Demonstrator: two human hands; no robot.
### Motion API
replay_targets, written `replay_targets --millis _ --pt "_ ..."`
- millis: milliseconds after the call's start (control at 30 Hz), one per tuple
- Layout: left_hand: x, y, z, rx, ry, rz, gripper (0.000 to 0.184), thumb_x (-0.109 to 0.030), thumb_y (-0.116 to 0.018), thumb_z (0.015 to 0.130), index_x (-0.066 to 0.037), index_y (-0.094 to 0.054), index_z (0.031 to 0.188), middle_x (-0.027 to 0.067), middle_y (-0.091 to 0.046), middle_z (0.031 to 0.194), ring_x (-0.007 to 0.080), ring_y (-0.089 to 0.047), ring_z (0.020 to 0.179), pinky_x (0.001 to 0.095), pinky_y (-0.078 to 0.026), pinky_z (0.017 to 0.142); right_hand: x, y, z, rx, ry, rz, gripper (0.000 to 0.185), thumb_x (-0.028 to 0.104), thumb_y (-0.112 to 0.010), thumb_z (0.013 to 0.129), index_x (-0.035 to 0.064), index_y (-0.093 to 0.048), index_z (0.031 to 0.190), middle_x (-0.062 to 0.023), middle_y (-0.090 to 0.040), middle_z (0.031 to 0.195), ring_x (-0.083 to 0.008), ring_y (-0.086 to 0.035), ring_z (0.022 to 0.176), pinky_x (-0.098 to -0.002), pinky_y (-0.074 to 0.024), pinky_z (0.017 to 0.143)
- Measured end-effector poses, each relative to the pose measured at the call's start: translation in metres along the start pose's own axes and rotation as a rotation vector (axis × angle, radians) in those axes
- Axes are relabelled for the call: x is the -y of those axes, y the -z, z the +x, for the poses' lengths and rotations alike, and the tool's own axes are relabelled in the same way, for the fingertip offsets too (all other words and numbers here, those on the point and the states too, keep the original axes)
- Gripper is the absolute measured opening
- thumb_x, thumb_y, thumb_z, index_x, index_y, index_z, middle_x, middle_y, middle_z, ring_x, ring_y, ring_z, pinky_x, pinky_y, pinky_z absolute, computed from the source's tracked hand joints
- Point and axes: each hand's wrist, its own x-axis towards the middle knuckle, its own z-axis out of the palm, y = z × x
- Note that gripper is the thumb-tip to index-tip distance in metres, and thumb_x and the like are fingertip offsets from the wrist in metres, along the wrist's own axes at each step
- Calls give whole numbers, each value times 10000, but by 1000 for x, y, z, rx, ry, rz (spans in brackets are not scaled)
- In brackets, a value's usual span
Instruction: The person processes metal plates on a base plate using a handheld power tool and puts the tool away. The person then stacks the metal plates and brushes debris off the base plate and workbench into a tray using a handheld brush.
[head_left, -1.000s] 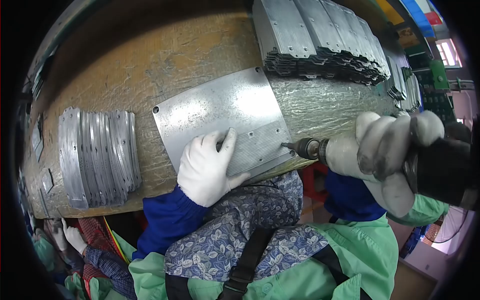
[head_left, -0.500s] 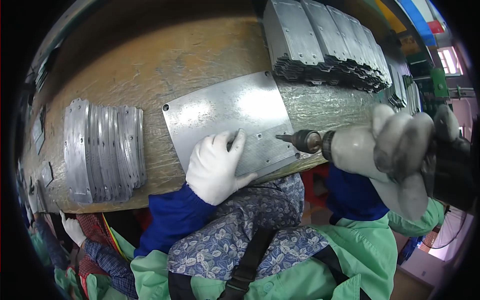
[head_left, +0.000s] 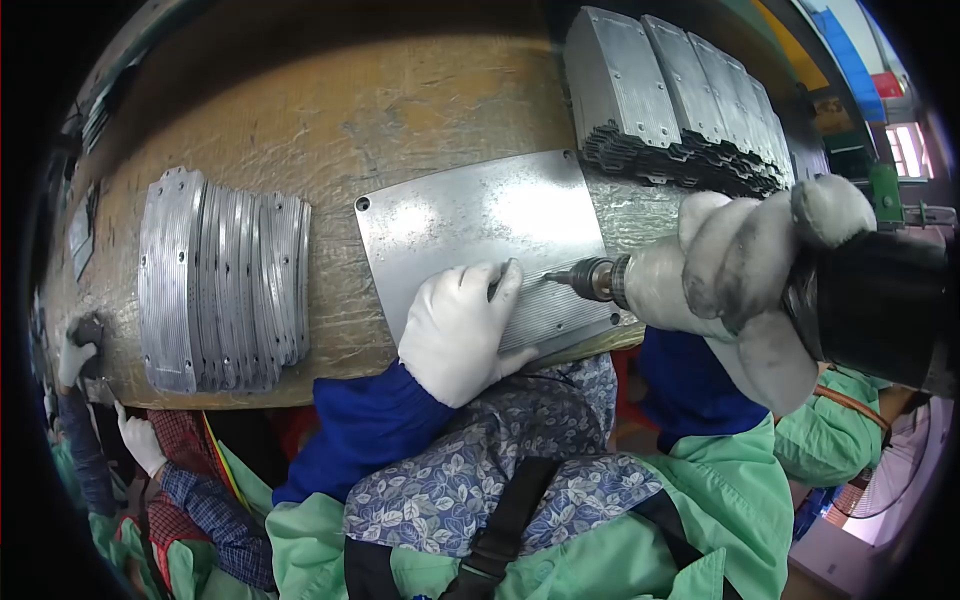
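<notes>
A large metal plate (head_left: 480,215) lies on the worktable in front of me, with a narrower ribbed strip (head_left: 560,303) along its near side. My left hand (head_left: 460,330), in a white glove, rests over the strip and plate, thumb and fingers apart. My right hand (head_left: 750,270), its glove stained grey, is wrapped round a black power driver (head_left: 880,300). The driver's bit (head_left: 562,276) points left, its tip at or just over the strip near my left fingertips; contact cannot be made out.
Ribbed metal strips stand in a row (head_left: 225,285) at the left. Stacks of similar strips (head_left: 625,85) occupy the back right. Another person's gloved hands (head_left: 143,442) show at the lower left, beside the table edge (head_left: 240,402).
The view has shifted, so plate and left row appear farther right. The driver's bit has moved left across the strip, nearer my left fingers. A co-worker's hand has appeared on the table's left corner.
</notes>
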Motion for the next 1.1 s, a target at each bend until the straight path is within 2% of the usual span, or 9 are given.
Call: replay_targets --millis 167,400,1100 --pt "1 -2 -1 -48 -23 1 748 -419 -752 618 -96 -478 1235 110 -481 1070 272 -491 982 378 -431 846 -4 -3 -2 44 43 64 677 21 -544 769 -40 -212 1356 8 -471 708 -119 -475 587 -258 -349 574" --pt "4 -5 -3 -87 -65 -12 764 -413 -760 606 -80 -476 1232 138 -475 1074 295 -480 991 387 -430 839 31 20 -3 217 37 36 624 77 -588 733 -5 -303 1283 19 -474 707 -111 -477 587 -262 -285 575" --pt "5 -5 -4 -79 -66 -21 745 -416 -736 640 -48 -468 1230 159 -470 1093 309 -477 988 393 -422 856 27 4 -23 213 25 53 659 101 -616 719 -10 -289 1280 19 -474 739 -108 -477 634 -272 -288 620"
